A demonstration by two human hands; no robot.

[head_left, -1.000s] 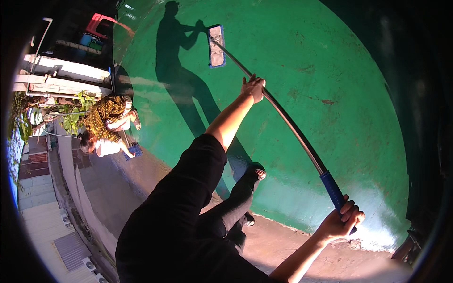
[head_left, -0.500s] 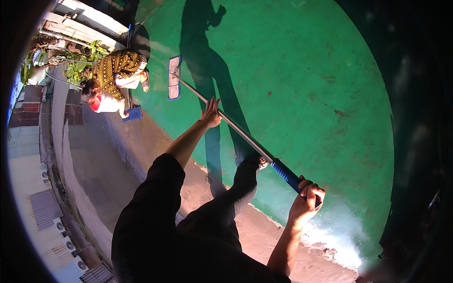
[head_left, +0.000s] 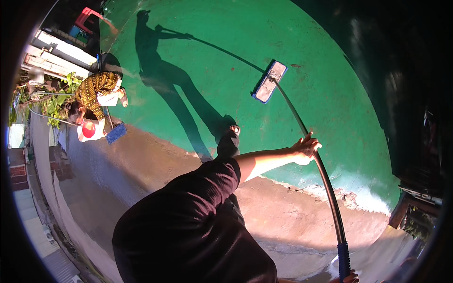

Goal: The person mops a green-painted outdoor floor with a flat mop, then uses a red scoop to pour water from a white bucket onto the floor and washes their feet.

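**Mop (head_left: 326,177) stretches from one to five o'clock**

Head view: its pale, smudged, rectangular plate (head_left: 268,87), blue-fringed, shows against green floor (head_left: 339,104). Left hand (head_left: 306,149), at three o'clock, clasps the dark pole (head_left: 333,200); right hand (head_left: 351,277), partly cropped, wraps the blue grip (head_left: 343,258).

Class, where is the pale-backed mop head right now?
In the head view, the mop head is above and right of centre, on the green floor at the far end of its pole, right of the person's shadow.
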